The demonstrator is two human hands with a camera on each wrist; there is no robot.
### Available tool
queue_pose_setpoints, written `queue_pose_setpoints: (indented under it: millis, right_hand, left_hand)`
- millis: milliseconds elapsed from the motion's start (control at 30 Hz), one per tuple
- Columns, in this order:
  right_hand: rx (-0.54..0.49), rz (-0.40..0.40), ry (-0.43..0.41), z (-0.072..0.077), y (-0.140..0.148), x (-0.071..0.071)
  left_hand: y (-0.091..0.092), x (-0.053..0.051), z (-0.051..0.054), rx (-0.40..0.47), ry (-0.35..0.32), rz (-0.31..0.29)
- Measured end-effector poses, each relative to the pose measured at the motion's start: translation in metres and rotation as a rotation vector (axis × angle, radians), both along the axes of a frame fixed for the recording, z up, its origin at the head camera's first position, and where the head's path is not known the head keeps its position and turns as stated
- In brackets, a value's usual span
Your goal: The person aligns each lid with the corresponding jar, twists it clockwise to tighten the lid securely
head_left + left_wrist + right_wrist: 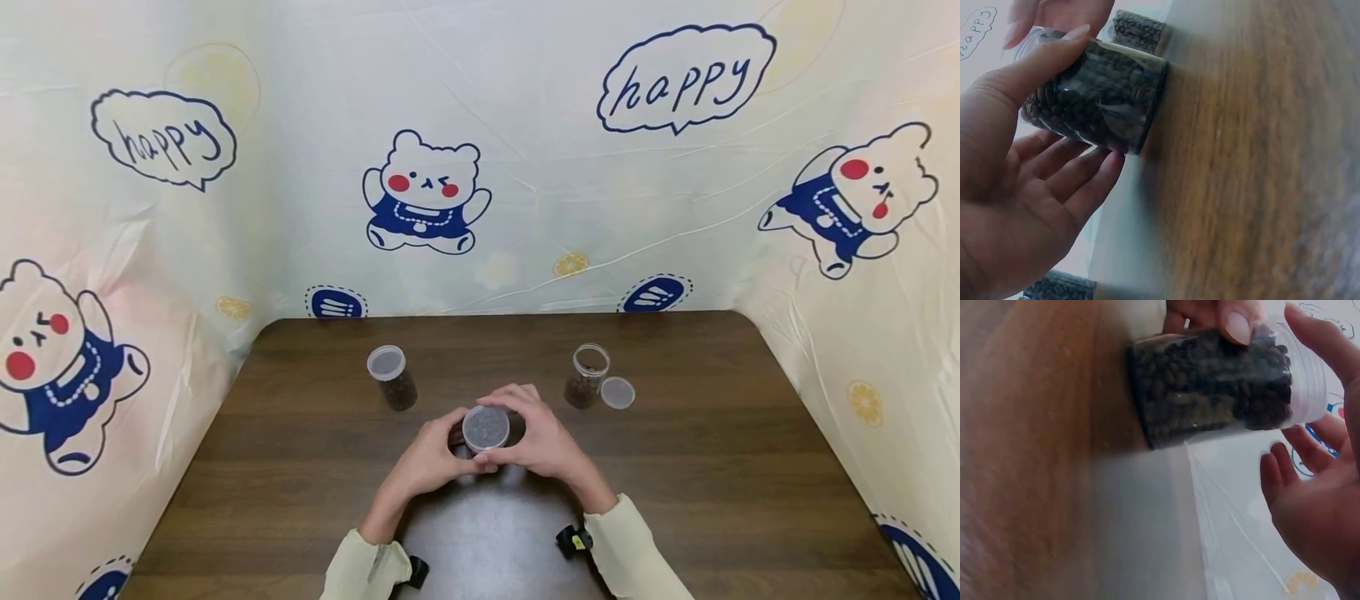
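A clear jar of dark beans (1094, 94) with a translucent lid (486, 428) stands between both hands at the middle of the table. My left hand (431, 457) grips the jar's body, its thumb along the near side and its fingers round the other, as the left wrist view shows. At the lid's rim, my right hand (538, 435) holds with thumb and fingers spread round the edge. In the right wrist view the lid (1310, 381) sits on the jar's mouth, and the bean-filled body (1210, 387) shows below it.
Behind on the left stands a lidded jar (399, 388) of dark contents. An uncapped jar (582, 387) stands behind on the right, with a loose lid (618, 393) lying beside it. A patterned sheet (525, 167) hangs round the wooden table (300, 500).
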State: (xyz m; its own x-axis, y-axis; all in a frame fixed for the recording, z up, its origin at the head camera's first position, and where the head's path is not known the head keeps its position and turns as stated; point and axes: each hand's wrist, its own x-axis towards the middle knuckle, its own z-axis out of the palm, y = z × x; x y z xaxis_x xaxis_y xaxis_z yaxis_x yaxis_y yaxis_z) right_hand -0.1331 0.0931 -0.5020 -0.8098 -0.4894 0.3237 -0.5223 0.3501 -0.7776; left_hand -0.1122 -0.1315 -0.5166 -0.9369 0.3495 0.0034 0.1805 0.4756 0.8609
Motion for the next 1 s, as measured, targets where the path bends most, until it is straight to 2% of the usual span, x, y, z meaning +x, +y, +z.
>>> queue_pose_setpoints:
  millis: [167, 367, 467, 533, 633, 800, 1000]
  right_hand:
    - [-0.012, -0.126, 0.052, 0.000, -0.009, 0.009]
    - [-0.014, -0.258, 0.077, 0.002, -0.020, 0.022]
    - [0.016, -0.311, 0.078, 0.004, -0.024, 0.026]
    - [0.036, -0.328, 0.078, 0.005, -0.025, 0.026]
    - [0.044, -0.310, 0.037, 0.007, -0.024, 0.027]
    - [0.047, -0.224, -0.065, 0.008, -0.018, 0.028]
    - [0.099, -0.172, -0.112, 0.003, -0.013, 0.031]
  left_hand:
    - [0.002, 0.001, 0.002, 0.010, 0.001, 0.044]
    - [0.005, 0.004, 0.004, -0.036, 0.051, 0.112]
    - [0.006, 0.005, 0.004, -0.070, 0.058, 0.141]
    - [0.006, 0.004, 0.005, -0.070, 0.056, 0.140]
    - [0.007, 0.004, 0.005, -0.042, 0.033, 0.118]
    - [0.005, 0.004, 0.002, 0.014, -0.012, 0.068]
    - [0.004, 0.007, -0.003, 0.080, -0.039, 0.018]
